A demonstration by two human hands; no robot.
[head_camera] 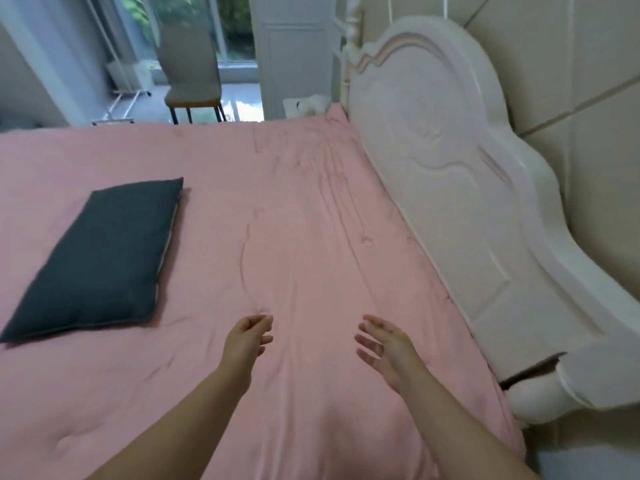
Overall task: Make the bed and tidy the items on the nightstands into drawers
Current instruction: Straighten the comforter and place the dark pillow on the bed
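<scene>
Head view: no writing, perhaps blur.

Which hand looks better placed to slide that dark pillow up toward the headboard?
Probably the left hand: the dark pillow lies on its side of the pink cover. The right hand hovers nearer the headboard, farther away.

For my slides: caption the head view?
Both bare hands, left hand and right hand, hover open over wrinkled pink bedspread beside dark grey pillow.

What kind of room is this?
Most likely a bedroom. A pink bedspread covers a big bed with a carved white headboard, and a dark grey pillow lies on top.
</scene>
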